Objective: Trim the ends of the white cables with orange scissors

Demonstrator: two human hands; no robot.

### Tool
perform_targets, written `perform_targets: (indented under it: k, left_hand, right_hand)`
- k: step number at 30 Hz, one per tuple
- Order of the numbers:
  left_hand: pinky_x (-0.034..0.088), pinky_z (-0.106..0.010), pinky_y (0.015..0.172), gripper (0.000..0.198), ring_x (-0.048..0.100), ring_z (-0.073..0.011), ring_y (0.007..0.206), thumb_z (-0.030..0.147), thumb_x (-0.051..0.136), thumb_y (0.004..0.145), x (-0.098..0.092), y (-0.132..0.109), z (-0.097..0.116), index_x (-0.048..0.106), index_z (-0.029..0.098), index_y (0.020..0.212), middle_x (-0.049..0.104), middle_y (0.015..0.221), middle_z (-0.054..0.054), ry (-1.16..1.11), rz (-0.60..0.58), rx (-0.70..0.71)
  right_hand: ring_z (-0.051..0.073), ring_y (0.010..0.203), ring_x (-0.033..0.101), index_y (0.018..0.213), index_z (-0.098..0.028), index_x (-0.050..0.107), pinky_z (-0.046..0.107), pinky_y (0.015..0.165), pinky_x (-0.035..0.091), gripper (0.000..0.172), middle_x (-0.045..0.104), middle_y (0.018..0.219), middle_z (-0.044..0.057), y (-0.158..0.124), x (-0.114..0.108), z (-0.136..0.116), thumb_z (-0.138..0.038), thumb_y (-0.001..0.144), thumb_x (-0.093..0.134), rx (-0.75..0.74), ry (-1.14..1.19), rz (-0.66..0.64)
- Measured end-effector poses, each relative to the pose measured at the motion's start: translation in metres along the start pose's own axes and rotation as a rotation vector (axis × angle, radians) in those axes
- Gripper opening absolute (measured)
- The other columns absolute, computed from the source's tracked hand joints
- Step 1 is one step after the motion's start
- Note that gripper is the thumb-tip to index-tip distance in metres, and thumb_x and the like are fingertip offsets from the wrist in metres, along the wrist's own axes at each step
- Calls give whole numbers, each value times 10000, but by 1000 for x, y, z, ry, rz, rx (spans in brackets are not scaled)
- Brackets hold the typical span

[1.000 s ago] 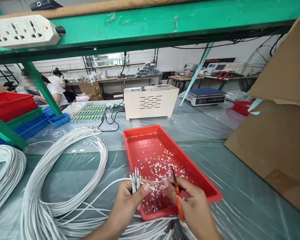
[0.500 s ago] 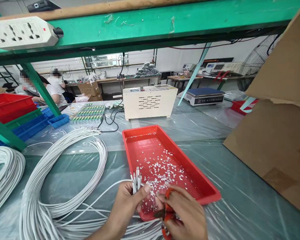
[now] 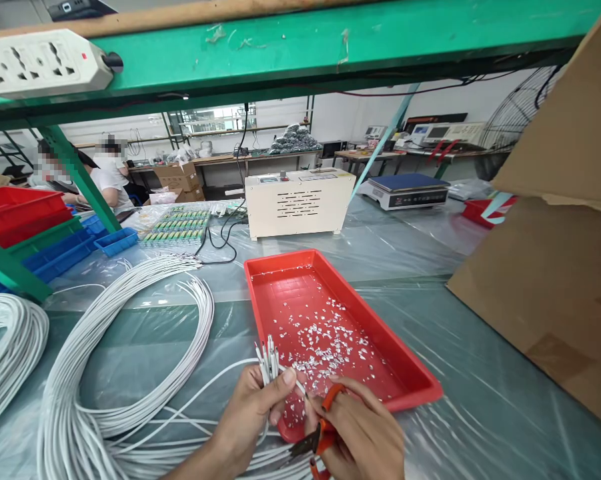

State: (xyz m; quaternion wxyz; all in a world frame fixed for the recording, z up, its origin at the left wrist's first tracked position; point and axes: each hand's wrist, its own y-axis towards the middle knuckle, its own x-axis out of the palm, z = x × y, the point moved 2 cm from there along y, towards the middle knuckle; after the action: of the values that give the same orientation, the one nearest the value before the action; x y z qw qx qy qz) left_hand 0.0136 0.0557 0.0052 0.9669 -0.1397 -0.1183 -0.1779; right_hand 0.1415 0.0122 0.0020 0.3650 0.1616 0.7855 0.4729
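Note:
My left hand (image 3: 253,407) is closed around a bunch of white cables (image 3: 269,360), their cut ends pointing up. One cable leans out to the right past my left thumb, and the fingertips of my right hand (image 3: 363,430) are at its end. Orange-handled scissors (image 3: 325,437) are held in my right hand, blades pointing down and left. Both hands are over the near end of a red tray (image 3: 290,287), which has many small silvery-white scraps (image 3: 325,340) scattered in it.
Coiled white cables (image 3: 125,347) lie on the left, running under my forearms. A beige machine (image 3: 300,203) stands behind the tray. Cardboard (image 3: 555,300) rises at the right. A green beam (image 3: 280,53) crosses overhead. People (image 3: 107,180) sit at the far left.
My right hand has shifted slightly left and down, and the scissors have turned so their blades point lower. The leaning cable shows more clearly between both hands.

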Motion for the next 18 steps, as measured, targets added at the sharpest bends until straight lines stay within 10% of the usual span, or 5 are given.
perform_targets:
  k: [8,11,18]
  left_hand:
    - [292,-198,485,298,351,-67,421,372,504,811,1,-7,6,569,113,677,393,438,60,144,48,117]
    - [288,-197,479,306,340,-67,415,365,473,830,1,-8,12,583,110,702,376,434,67,204,46,163]
    - [187,-188,407,292,259,-49,408,376,519,797,1,-6,19,587,107,706,367,480,70,188,80,199]
  right_hand:
    - [107,486,502,811,-170,587,286,678,460,180,578,544,-12,-1,-1,1,-39,705,524,45,118,-77]
    - [102,485,474,660,-173,547,223,524,414,70,529,525,-16,-1,0,6,-166,727,568,349,331,-217]
    - [77,410,376,540,-178,440,206,420,298,557,393,463,-36,-6,3,5,-712,687,381,985,1062,-833]
